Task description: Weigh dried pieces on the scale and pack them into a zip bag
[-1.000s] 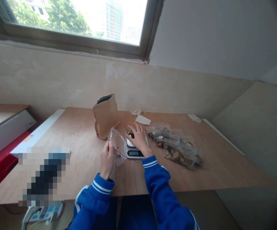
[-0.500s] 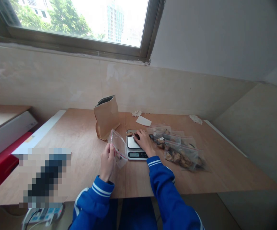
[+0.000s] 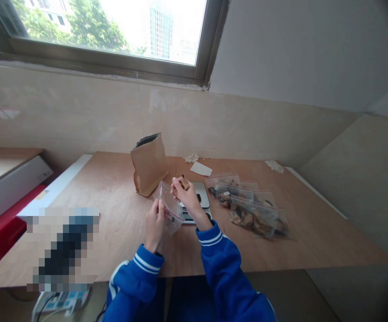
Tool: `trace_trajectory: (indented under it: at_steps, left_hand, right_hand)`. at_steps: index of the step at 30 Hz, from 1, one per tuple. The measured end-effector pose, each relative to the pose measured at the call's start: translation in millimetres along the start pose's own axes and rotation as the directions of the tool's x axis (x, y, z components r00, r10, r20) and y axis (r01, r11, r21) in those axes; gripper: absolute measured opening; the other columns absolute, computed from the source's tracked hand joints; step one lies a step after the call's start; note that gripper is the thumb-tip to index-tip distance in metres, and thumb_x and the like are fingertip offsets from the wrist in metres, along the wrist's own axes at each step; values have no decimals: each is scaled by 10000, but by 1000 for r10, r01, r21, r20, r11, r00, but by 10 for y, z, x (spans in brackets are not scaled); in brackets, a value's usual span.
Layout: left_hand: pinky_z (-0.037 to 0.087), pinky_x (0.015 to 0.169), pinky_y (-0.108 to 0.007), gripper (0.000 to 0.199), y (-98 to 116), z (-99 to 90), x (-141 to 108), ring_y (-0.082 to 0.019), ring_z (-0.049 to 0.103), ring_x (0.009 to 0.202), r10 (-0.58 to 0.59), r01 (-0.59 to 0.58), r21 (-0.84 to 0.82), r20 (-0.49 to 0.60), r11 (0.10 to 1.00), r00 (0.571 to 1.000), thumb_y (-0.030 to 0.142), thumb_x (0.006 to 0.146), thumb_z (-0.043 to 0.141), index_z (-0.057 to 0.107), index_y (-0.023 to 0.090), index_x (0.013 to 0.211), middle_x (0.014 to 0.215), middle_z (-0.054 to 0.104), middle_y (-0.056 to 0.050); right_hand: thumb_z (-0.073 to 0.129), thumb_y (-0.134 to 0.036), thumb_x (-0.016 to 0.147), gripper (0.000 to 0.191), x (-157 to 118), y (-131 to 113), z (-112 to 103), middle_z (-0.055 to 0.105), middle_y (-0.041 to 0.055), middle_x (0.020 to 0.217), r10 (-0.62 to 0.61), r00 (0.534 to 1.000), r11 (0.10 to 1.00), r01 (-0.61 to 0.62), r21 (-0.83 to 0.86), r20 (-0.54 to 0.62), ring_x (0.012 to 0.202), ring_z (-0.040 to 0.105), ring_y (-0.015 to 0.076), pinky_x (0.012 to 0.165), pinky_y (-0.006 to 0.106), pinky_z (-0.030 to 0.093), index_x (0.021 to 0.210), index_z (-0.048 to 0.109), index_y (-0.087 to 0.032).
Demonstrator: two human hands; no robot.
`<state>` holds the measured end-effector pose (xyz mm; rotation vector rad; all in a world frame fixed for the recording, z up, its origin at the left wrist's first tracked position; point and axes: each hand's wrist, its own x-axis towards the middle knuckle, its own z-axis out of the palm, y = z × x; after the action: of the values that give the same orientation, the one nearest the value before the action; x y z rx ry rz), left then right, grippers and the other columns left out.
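My left hand [image 3: 154, 225] pinches the edge of a clear zip bag [image 3: 169, 197], its mouth spread apart and a few small dark pieces low inside. Just above that mouth, my right hand [image 3: 187, 199] is closed on a brown dried mushroom [image 3: 184, 183]. Beneath my right hand and wrist lies a kitchen scale [image 3: 203, 188], partly covered, its display mostly hidden. One dark piece [image 3: 199, 197] rests on the scale's plate.
Several filled zip bags of dried mushrooms [image 3: 247, 219] lie right of the scale. An upright brown paper bag [image 3: 149, 165] stands behind my left hand. A white card [image 3: 201, 168] is at the back. A power strip [image 3: 61, 302] sits below the table's left front edge.
My right hand has lifted a dried mushroom off the scale and moved left to the zip bag's mouth. My left hand and the bag have shifted slightly right.
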<state>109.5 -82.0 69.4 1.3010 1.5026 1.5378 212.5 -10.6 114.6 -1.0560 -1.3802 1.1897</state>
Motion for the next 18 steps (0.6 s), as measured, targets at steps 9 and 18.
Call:
trace_trajectory:
  at_steps: [9, 18]
  left_hand:
    - [378, 527, -246, 457, -42, -13, -16, -130, 454, 518, -29, 21, -76, -97, 997, 995, 568, 920, 384, 447, 208, 645, 553, 453, 29]
    - [383, 541, -234, 423, -19, -31, -11, -119, 454, 519, -41, 29, -127, -91, 992, 995, 484, 948, 378, 420, 207, 632, 546, 430, 39]
  right_hand:
    - [496, -398, 933, 247, -168, -129, -4, 652, 53, 1025, -211, 943, 859, 305, -411, 258, 973, 604, 168, 881, 301, 466, 1024, 624, -209]
    - [414, -290, 973, 313, 248, 652, -363, 541, 168, 1281, -243, 933, 387, 345, -855, 267, 1207, 480, 267, 990, 426, 405, 1188, 592, -148]
